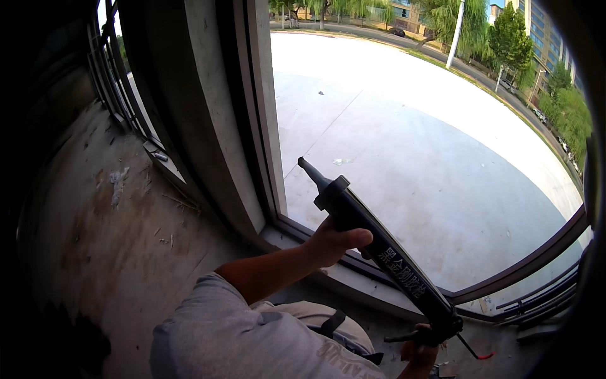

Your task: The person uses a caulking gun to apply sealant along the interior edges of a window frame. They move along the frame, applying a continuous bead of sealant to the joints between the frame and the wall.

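A black caulking gun (394, 259) slants across the view, its grey nozzle (312, 172) pointing up and to the left before the window opening. Wrapped round the front of its barrel is my left hand (341, 242), with the thumb lying over the top. My right hand (420, 355) grips the handle and trigger end at the lower right; its fingers are partly hidden. From the gun's rear end sticks out a bent rod with a red tip (485, 357). The nozzle tip appears apart from the window frame (278, 211).
The dark window frame's lower rail (530, 262) curves along the right. A pale pillar (218, 114) rises at the left. Debris (118, 183) lies scattered on the dusty floor, and a small cylindrical object (160, 156) rests on a ledge. Outside are pale paving, trees and buildings.
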The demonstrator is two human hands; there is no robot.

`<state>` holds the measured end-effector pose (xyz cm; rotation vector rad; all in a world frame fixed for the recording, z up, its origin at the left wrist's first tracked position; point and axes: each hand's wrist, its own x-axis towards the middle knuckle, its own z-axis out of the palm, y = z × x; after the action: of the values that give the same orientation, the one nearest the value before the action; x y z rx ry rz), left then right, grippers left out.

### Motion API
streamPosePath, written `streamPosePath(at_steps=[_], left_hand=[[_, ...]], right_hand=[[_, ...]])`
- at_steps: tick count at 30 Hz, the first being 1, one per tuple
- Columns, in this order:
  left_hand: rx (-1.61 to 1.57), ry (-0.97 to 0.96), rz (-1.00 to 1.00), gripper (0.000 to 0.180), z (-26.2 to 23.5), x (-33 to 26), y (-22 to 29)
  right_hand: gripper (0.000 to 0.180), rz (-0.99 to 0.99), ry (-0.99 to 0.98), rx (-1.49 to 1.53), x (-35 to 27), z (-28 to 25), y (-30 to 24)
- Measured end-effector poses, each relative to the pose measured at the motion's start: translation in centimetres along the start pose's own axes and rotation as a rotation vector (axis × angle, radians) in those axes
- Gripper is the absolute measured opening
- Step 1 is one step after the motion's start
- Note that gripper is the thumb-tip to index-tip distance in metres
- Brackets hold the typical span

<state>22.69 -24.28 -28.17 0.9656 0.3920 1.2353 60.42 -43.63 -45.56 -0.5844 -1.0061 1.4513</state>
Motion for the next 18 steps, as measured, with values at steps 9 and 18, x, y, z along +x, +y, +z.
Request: streamPosePath(at_steps=[9, 18], left_hand=[[0.109, -0.395, 0.171, 0.05, 0.2, 4.7, 1.7], [-0.028, -0.519, 0.221, 0.047, 3.9, 10.6, 15.4]], right_hand=[[0.043, -0.101, 0.069, 0.16, 2.7, 2.4, -0.5], [0.041, -0.404, -0.108, -0.278, 11.2, 10.9, -7.4]])
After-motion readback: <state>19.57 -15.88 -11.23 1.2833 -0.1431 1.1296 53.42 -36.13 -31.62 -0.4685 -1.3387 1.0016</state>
